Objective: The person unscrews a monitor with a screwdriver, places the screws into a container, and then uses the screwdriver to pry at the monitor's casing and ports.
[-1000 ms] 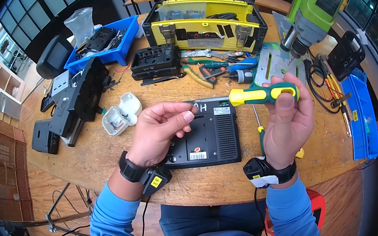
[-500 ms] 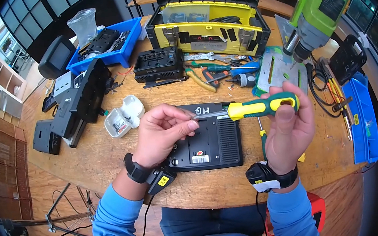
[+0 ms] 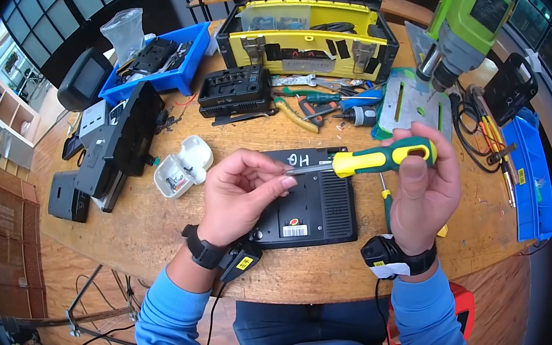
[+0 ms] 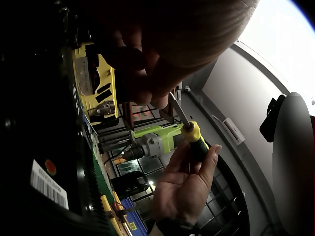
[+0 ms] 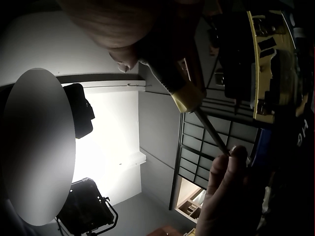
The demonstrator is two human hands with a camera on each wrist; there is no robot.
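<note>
A screwdriver with a yellow and green handle (image 3: 365, 161) lies level in the air above a black device (image 3: 337, 206) on the table. The right hand (image 3: 422, 185) grips the handle between thumb and fingers. At the shaft's far end (image 3: 310, 168), the left hand (image 3: 237, 194) pinches around the tip with thumb and fingers; whether a small part is held there cannot be told. In the right wrist view the shaft (image 5: 212, 130) runs from the yellow collar to the left fingertips. The device lies flat, with a barcode label facing up.
An open white case (image 3: 183, 166) with small parts lies left of the device. Behind are a black charger-like unit (image 3: 233, 91), pliers (image 3: 298, 116), a yellow toolbox (image 3: 303, 55) and a blue tray (image 3: 190, 66). A green drill (image 3: 471, 17) stands right; another screwdriver (image 3: 387, 203) lies beside the device.
The screwdriver's shaft has come into clear view between the hands, its tip at the left fingers. The left hand has shifted slightly right, and the right hand has moved slightly down.
</note>
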